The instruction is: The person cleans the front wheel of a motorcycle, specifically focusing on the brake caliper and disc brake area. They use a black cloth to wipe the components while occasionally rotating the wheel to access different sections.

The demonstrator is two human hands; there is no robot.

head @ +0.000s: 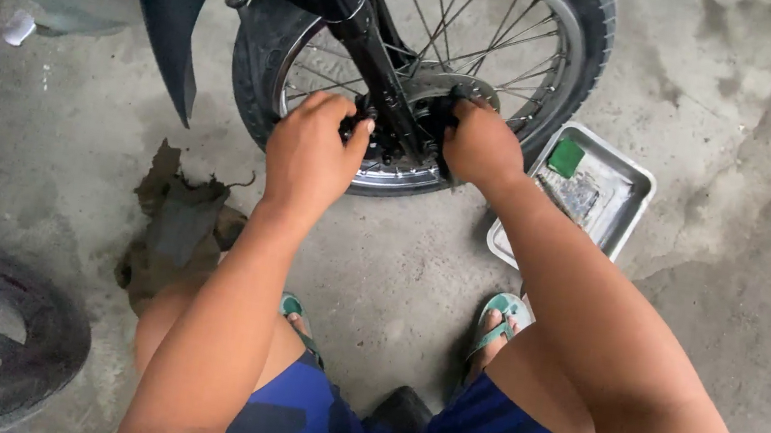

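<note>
While the stained concrete floor (748, 175) spreads all around, both hands grip the motorcycle front wheel's hub (408, 120) at twelve o'clock: left hand (312, 152) closed on its left end, right hand (478, 142) clasping its right. A metal tray (630, 204) lies at two o'clock, a dirty rag (171, 228) at nine.

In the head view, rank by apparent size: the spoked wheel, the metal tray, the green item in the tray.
1. Spoked wheel, largest, though partly cut off at the top.
2. Metal tray.
3. Green item, smallest.
</note>
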